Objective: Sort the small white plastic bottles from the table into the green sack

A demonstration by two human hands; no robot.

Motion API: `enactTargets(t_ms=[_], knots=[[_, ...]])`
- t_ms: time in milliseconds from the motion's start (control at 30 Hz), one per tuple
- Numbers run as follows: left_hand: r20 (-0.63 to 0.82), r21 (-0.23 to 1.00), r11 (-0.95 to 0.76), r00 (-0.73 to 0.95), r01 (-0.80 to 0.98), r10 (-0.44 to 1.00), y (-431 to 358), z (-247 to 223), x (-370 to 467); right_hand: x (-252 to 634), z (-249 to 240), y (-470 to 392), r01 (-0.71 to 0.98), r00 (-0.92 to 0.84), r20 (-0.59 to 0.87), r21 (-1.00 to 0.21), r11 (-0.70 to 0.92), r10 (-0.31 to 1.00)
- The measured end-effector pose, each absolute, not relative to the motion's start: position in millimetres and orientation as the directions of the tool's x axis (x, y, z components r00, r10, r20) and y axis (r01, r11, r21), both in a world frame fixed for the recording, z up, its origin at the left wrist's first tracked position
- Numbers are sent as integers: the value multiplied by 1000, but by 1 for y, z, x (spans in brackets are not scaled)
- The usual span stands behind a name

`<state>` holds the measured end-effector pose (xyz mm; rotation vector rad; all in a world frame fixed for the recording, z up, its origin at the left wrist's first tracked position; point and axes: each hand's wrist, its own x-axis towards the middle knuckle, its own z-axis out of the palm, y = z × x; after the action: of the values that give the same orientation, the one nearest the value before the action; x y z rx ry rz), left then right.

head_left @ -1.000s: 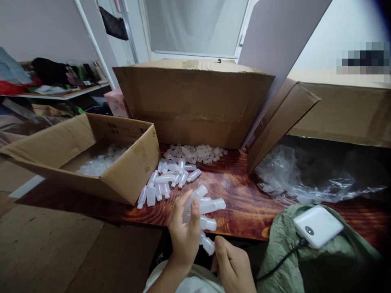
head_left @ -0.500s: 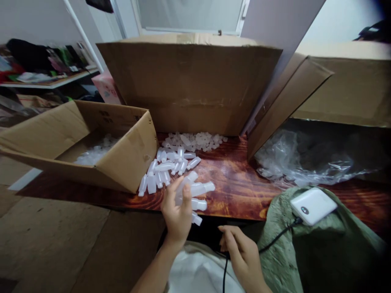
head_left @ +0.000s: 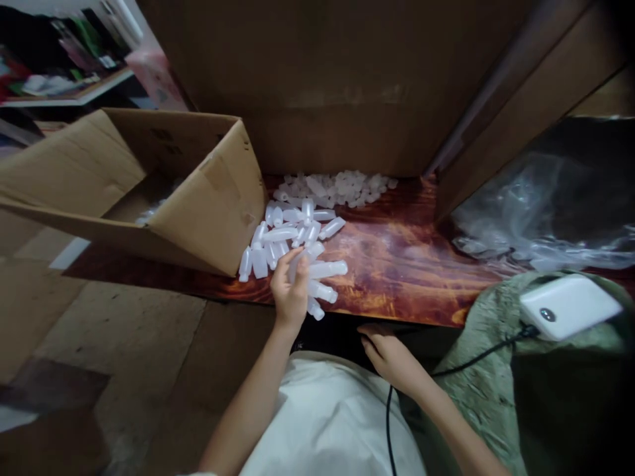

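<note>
My left hand is closed around several small translucent plastic bottles, fanned out with their necks pointing right. It is held over the front edge of the wooden table. Just behind it lies a loose group of similar bottles, beside the open cardboard box. To the right and lower, my right hand is just below the table edge, its fingers curled together. Whatever its fingertips hold, if anything, is hidden against the dark background.
A heap of small translucent pieces lies against a large cardboard box. At right, clear plastic sheeting fills another box. A white power bank with a black cable rests on green fabric.
The view has tipped downward, so the table and boxes appear higher. My right hand is closer to the table edge. My left hand still grips the bottles.
</note>
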<state>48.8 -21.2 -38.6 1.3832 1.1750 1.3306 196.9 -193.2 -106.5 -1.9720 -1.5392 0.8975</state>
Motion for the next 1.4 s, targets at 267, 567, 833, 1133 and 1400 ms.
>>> enactTargets(t_ms=[267, 567, 833, 1133, 1400], knots=[[254, 967, -252, 62, -38, 965, -18, -37, 48, 190, -44, -177, 571, 30, -123, -812, -118, 992], [281, 956, -271, 86, -114, 956, -16, -41, 50, 171, -25, -135, 272, 569, 93, -959, -80, 817], [268, 957, -265, 9, -121, 963, -53, -37, 45, 102, -30, -112, 408, 555, 392, -897, 170, 734], [117, 905, -116, -23, -410, 993, -103, -34, 10, 76, -39, -151, 340, 649, 428, -903, 263, 629], [-11, 763, 159, 234, -627, 972, -123, -24, 18, 82, -21, -166, 249, 606, 435, -899, 360, 666]])
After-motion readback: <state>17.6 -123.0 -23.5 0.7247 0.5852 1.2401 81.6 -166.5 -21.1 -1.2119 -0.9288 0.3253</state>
